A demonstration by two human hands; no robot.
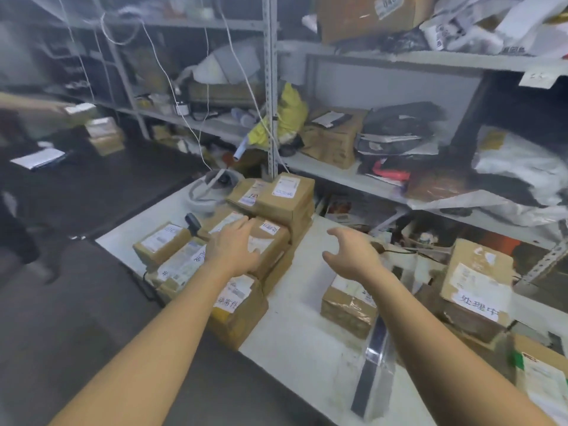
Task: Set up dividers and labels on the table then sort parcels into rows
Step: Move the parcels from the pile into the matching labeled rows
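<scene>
Several brown cardboard parcels with white labels are piled on the left half of the white table. My left hand reaches over that pile with fingers straight, above a middle parcel. My right hand hovers open above bare table, fingers loosely spread, holding nothing. A single taped parcel sits just below my right wrist. A dark, shiny divider strip runs along the table to the right of it. A box with a handwritten label stands at the right.
Grey metal shelving packed with bags and boxes backs the table. A handheld scanner stands among the parcels, a white bowl-like object behind them. Another person's arm holds a box over a dark table at far left.
</scene>
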